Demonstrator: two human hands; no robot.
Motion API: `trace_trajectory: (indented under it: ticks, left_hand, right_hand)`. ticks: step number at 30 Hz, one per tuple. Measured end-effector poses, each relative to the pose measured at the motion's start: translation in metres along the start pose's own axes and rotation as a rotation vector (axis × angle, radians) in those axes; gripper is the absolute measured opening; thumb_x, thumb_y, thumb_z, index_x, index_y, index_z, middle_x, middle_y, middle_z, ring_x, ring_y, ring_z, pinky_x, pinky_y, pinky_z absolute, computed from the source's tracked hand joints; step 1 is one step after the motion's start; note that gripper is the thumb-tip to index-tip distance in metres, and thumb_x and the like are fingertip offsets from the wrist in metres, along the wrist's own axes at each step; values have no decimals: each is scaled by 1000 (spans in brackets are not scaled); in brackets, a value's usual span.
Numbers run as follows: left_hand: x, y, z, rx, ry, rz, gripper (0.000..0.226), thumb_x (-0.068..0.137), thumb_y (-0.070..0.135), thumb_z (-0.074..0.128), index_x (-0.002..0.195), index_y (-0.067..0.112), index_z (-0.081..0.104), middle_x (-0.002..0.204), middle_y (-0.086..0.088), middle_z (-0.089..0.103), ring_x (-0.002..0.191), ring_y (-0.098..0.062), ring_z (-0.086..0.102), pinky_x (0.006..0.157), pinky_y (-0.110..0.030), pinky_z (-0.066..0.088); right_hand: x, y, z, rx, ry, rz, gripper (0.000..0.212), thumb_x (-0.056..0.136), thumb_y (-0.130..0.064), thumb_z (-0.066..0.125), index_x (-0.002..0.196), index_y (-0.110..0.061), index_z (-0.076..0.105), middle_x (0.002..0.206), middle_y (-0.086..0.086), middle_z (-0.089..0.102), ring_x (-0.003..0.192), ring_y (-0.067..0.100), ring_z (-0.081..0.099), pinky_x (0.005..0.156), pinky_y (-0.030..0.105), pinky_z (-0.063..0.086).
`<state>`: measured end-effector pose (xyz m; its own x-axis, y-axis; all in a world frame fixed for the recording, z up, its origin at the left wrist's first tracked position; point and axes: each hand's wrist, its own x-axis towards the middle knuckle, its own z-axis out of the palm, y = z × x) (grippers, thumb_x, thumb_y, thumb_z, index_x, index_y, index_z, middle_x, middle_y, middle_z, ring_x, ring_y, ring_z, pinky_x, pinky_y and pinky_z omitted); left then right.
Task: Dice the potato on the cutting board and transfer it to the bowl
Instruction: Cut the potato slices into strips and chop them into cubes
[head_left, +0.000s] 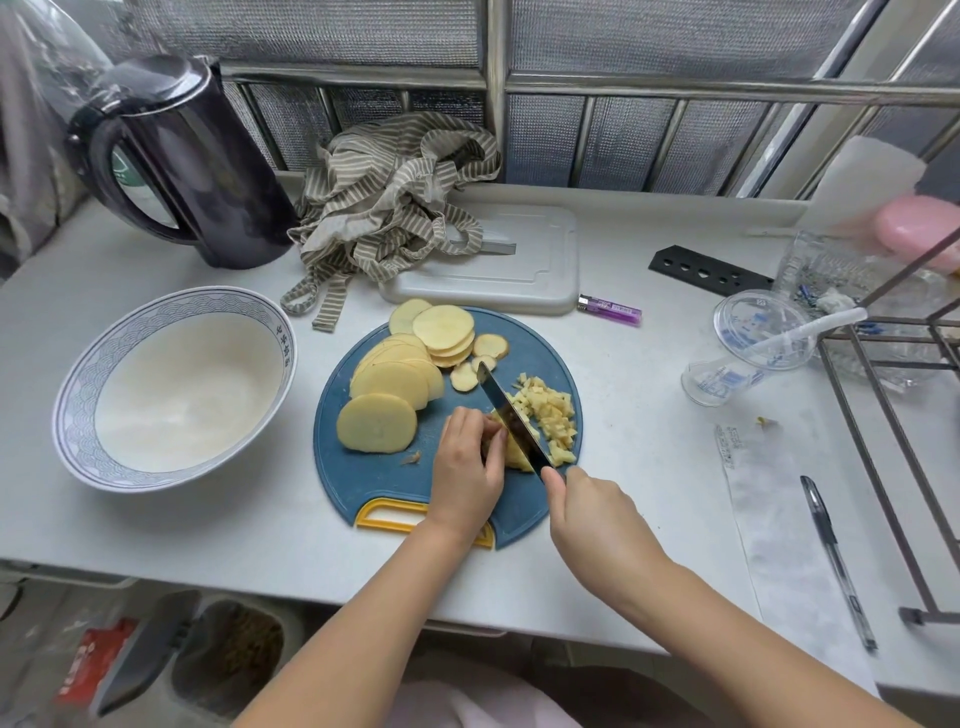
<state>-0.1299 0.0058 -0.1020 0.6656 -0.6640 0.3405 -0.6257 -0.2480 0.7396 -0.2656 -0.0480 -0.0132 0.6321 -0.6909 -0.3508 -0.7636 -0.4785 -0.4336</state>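
left hand (467, 467) fingers (491, 431) curling down, pinning a potato piece (514, 454) at 4 o'clock on the cutting board (374, 478) | right hand (592, 514) gripping the knife (511, 418), blade slanting toward 11 o'clock, edge resting on that piece | diced potato (553, 415) lying at 3 o'clock, slices (400, 374) fanning at 10 o'clock | bowl (78, 395) sitting at 9 o'clock of the board, showing its bare white inside

One bowl (78, 395). One round board (374, 483), with one grey tray (545, 280). One knife (511, 415). Two hands: left hand (467, 467) and right hand (597, 514). One heap of dice (553, 415) and one part-cut piece (514, 454). Three small rounds (491, 345). The larger slices (376, 428) overlap in stacks, so their number cannot be told. One kettle (208, 171), one striped cloth (395, 197), one lighter (610, 306), one pen (837, 561), one black strip (706, 273), one clear cup (758, 332), one wire rack (919, 616).
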Motion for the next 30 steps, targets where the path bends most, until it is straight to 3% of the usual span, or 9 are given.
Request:
trace_trajectory:
  ticks: [6,18,30]
  left_hand:
    - [1,1,-1,-5,-13,-18,7,88,7,58,83,9,53,85,4,45,79,-9,43,73,-8,34]
    - [2,3,0,28,-16,-29,17,88,5,57,82,18,47,84,7,42,78,-7,38,74,-9,31]
    - [3,-1,1,49,-36,-38,7,89,11,54,83,10,50,83,4,44,78,-11,41,71,-16,31]
  right_hand:
    - [4,0,0,7,-3,-8,44,103,-45,21,96,-15,52,84,2,57,79,23,57,70,34,47]
    - [3,3,15,53,11,23,45,104,-43,22,102,-12,54,95,6,64,87,23,62,72,32,48]
    - [10,4,25,-6,26,17,42,104,-41,23,104,-11,53,98,8,66,89,26,63,64,29,40]
